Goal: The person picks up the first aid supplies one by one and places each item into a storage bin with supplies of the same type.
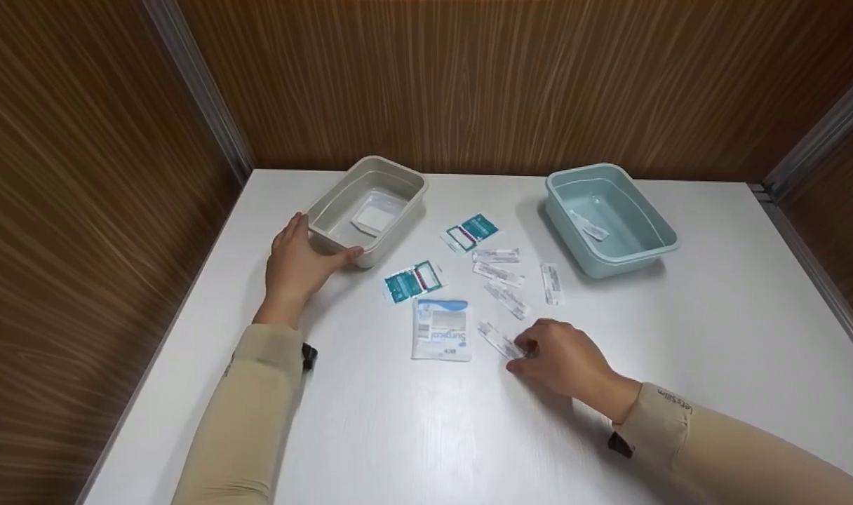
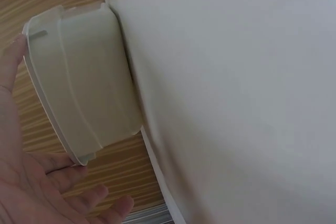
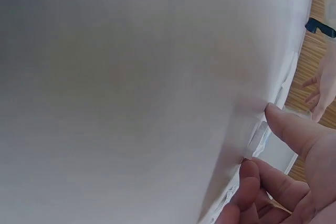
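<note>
My left hand point(image 1: 294, 270) spreads over the near end of a beige plastic tub point(image 1: 400, 237), thumb and fingertips at the rim's two near corners; the left wrist view shows the other fingers extended. A flat white square packet point(image 1: 376, 216) lies inside the tub. Low over the table, my right hand point(image 1: 558, 354) has its thumb and bent fingers on either side of one end of a narrow printed sachet point(image 1: 498, 339). In the right wrist view a gap shows between the thumb tip and the sachet. Beside that sachet lies a white-and-blue packet marked "Surgical" point(image 1: 441, 331).
A light blue tub point(image 1: 661, 245) with a narrow sachet point(image 1: 589, 226) in it stands at the back right. Between the tubs lie two teal-and-white packets, one farther back point(image 1: 471, 233) and one nearer point(image 1: 413, 282), and several narrow sachets point(image 1: 498, 273). Wood-grain panels point(image 1: 468, 91) enclose the white table.
</note>
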`<state>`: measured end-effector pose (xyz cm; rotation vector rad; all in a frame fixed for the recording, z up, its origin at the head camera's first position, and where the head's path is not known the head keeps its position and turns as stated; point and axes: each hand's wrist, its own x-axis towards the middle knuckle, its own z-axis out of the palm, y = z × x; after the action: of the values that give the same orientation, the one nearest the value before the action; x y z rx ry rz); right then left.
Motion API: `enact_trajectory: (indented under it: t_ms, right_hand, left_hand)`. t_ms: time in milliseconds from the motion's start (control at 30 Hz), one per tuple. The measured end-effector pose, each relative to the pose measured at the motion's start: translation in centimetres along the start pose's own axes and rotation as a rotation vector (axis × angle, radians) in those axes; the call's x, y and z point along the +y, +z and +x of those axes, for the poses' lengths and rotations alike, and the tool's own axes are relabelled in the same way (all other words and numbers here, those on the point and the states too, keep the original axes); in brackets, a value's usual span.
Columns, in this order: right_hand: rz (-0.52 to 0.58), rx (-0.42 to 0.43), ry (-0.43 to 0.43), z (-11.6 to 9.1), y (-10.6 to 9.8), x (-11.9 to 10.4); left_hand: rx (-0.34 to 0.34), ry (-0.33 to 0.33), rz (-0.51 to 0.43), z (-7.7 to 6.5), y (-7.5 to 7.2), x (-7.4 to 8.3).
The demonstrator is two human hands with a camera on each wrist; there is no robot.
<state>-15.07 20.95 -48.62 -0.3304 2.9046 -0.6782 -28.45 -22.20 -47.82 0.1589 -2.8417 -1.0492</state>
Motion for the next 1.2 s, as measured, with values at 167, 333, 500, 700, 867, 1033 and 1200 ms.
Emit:
enact_trajectory:
  t_ms: [167, 333, 500, 700, 867, 1033, 1200]
  right_hand:
    - [0.043, -0.022, 0.013, 0.3, -0.1, 0.3]
    - [0.069, -0.041, 0.019, 0.6, -0.4, 0.6]
    - [0.078, -0.051, 0.023, 0.3, -1.0, 1.1]
    - [0.092, 0.004, 0.018, -0.6, -2.2, 2.1]
    - [0.121, 0.120, -0.006, -0.1, -4.3, 3.1]
    - [0.146, 0.281, -0.012, 0.9, -6.9, 3.9]
    - [0.170, 0.444, 0.013, 2.2, -9.8, 5.2]
  left_hand:
    - [0.008, -0.019, -0.098, -0.2, 0.2, -0.1]
    - [-0.008, -0.032, -0.226, 0.0, 0.4, -0.1]
    - [-0.021, -0.030, -0.339, 0.0, 0.6, -0.2]
    - [-0.037, -0.061, -0.423, -0.3, 0.6, -0.4]
    - [-0.044, -0.134, -0.573, -0.2, 0.0, 0.0]
    - [-0.010, -0.151, -0.666, -0.3, 0.3, 0.2]
    - [0.016, -0.158, -0.732, -0.4, 1.0, 0.2]
